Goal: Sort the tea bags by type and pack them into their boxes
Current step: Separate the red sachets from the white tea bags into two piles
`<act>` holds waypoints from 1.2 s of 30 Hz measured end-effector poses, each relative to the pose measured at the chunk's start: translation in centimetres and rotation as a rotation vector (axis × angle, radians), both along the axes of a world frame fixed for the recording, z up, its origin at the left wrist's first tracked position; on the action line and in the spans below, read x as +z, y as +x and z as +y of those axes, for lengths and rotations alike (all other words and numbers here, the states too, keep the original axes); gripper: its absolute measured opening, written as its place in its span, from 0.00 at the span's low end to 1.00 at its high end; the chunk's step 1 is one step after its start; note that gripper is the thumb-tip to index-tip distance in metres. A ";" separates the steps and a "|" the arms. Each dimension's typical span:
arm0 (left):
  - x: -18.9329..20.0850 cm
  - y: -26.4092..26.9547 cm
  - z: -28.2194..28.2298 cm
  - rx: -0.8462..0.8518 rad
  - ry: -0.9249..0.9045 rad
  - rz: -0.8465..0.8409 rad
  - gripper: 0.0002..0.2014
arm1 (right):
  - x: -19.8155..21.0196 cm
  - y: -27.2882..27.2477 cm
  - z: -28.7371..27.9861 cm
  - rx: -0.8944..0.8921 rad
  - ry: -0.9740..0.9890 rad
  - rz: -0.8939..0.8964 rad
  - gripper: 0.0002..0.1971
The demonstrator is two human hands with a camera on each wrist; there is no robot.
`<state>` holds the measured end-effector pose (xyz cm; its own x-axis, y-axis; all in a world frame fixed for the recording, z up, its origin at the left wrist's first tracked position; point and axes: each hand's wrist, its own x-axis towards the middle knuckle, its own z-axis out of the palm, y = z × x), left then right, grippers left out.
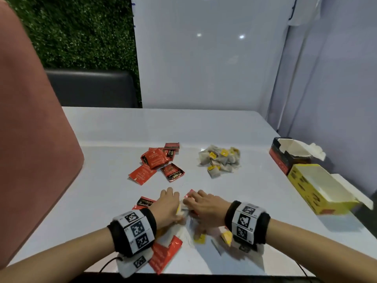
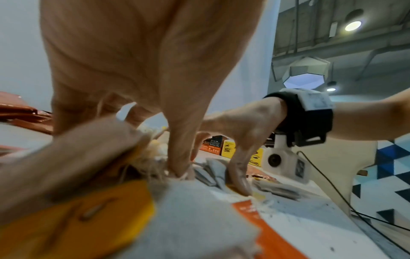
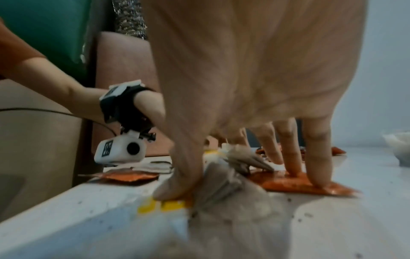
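A mixed heap of tea bags (image 1: 183, 231) lies at the table's near edge, under both hands. My left hand (image 1: 167, 203) pinches a bunch of paper tea bags (image 2: 153, 154) with strings and a yellow tag between thumb and index finger. My right hand (image 1: 204, 204) presses straight fingers (image 3: 317, 168) on a red sachet (image 3: 295, 185), its thumb on a paper tea bag (image 3: 221, 180). Farther back lie sorted red sachets (image 1: 157, 159) and paper bags with yellow tags (image 1: 221, 160). An open black-and-red box (image 1: 280, 158) and an open yellow box (image 1: 302, 184) stand at the right.
A white table (image 1: 102, 180) carries everything, with a white wall panel behind and a partition on the right. A pink chair back (image 1: 30, 139) rises at the left. Camera cables hang off the front edge near both wrists.
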<state>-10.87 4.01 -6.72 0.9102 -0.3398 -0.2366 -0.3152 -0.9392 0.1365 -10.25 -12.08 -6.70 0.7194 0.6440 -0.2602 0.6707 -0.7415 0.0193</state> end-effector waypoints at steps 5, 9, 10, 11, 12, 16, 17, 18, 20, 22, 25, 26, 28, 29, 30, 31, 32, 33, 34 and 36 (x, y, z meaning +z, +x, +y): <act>0.6 1.6 1.4 0.034 -0.141 0.052 0.22 | 0.3 0.2 0.2 -0.134 0.260 0.007 0.17; 1.3 2.8 2.7 0.040 -0.262 0.022 0.15 | 0.7 0.8 0.0 -0.161 0.332 0.018 0.11; 1.5 3.0 3.0 0.050 -0.291 0.025 0.14 | 0.9 0.9 -0.1 -0.175 0.348 0.024 0.11; 1.7 3.2 3.4 0.062 -0.321 0.032 0.12 | 1.2 1.1 -0.3 -0.187 0.378 0.023 0.11; 2.0 3.4 3.8 0.074 -0.361 0.041 0.11 | 1.8 1.3 -0.6 -0.212 0.414 0.037 0.11; 4.7 3.6 5.6 0.077 -0.578 0.110 0.08 | 4.6 2.2 -3.3 -0.312 0.669 0.151 0.09; 5.5 3.5 5.9 0.065 -0.637 0.147 0.11 | 5.2 2.3 -4.0 -0.330 0.720 0.188 0.07; 6.4 3.2 6.1 0.046 -0.692 0.187 0.12 | 5.5 2.5 -4.6 -0.345 0.745 0.220 0.07; 7.7 2.9 6.1 0.018 -0.753 0.242 0.14 | 5.8 2.7 -5.4 -0.366 0.762 0.245 0.07; 8.8 2.8 5.8 0.012 -0.772 0.244 0.15 | 5.7 2.7 -5.9 -0.380 0.785 0.251 0.08; 9.8 3.4 5.1 0.011 -0.810 0.222 0.16 | 5.8 2.5 -6.4 -0.388 0.829 0.278 0.09; 10.1 3.7 4.7 0.012 -0.825 0.218 0.17 | 6.0 2.5 -6.7 -0.396 0.848 0.279 0.09; 10.9 5.0 3.4 -0.010 -0.840 0.206 0.18 | 6.8 2.9 -7.7 -0.410 0.912 0.253 0.08; 11.3 5.9 2.4 -0.040 -0.842 0.191 0.18 | 7.5 3.4 -8.4 -0.419 0.960 0.237 0.07; 11.7 6.9 1.3 -0.071 -0.852 0.174 0.19 | 8.2 3.9 -9.1 -0.433 1.016 0.223 0.06; 12.1 8.1 0.1 -0.092 -0.869 0.162 0.19 | 9.1 4.6 -9.9 -0.448 1.075 0.215 0.06; 12.6 9.3 -1.2 -0.101 -0.898 0.162 0.19 | 9.9 5.2 -10.7 -0.471 1.131 0.204 0.05; 12.9 10.7 -2.5 -0.094 -0.927 0.169 0.20 | 10.7 5.9 -11.4 -0.498 1.186 0.190 0.06; 13.1 12.2 -3.8 -0.089 -0.957 0.177 0.20 | 11.3 6.7 -12.0 -0.532 1.234 0.174 0.07; 13.1 15.2 -6.4 -0.083 -0.977 0.188 0.21 | 12.0 8.4 -13.0 -0.594 1.303 0.148 0.09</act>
